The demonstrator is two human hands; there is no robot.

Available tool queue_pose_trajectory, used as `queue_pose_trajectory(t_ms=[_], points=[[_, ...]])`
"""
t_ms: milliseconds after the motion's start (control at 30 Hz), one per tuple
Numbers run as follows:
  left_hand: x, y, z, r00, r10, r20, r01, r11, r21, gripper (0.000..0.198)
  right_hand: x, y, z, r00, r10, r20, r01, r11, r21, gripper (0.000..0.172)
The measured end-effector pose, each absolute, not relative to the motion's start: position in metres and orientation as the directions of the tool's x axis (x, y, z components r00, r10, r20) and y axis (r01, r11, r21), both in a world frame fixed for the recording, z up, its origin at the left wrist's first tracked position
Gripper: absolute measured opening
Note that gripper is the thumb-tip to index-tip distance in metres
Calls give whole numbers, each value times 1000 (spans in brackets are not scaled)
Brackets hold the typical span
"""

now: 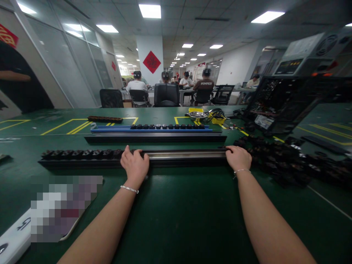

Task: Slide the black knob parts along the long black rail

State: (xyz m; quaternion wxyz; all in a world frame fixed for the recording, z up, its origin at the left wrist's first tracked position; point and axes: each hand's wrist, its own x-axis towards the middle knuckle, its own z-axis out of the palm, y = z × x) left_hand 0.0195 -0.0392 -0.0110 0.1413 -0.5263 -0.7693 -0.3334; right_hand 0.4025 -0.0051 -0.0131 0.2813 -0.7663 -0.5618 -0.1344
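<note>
A long black rail (187, 161) with a silvery channel along its top lies across the green table before me. Several black clip-like blocks (85, 154) stand in a row on its left half. My left hand (134, 163) curls over the rail at the right end of that row, its fingertips partly hidden behind it. At the rail's right end, my right hand (239, 157) is closed, with a small dark piece just showing at the fingertips. Beside that hand a heap of similar black blocks (283, 161) spreads over the table.
Behind lie another black rail (154, 139) and a blue rail (110, 129) bearing blocks. A brown-black strip (105, 119), a metal bowl (198, 115) and an opened computer case (277, 102) are farther back. A white object (16, 234), partly pixelated, lies front left. People sit beyond.
</note>
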Motion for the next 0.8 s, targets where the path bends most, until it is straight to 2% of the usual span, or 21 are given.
queue_pose_trajectory(t_ms=[400, 800], points=[[24, -45, -5, -386, 768, 512, 909, 221, 354, 33, 401, -5, -13, 319, 782, 535, 944, -210, -255, 36], [32, -46, -6, -295, 791, 536, 943, 151, 297, 33, 402, -5, -13, 324, 782, 533, 941, -209, -266, 35]])
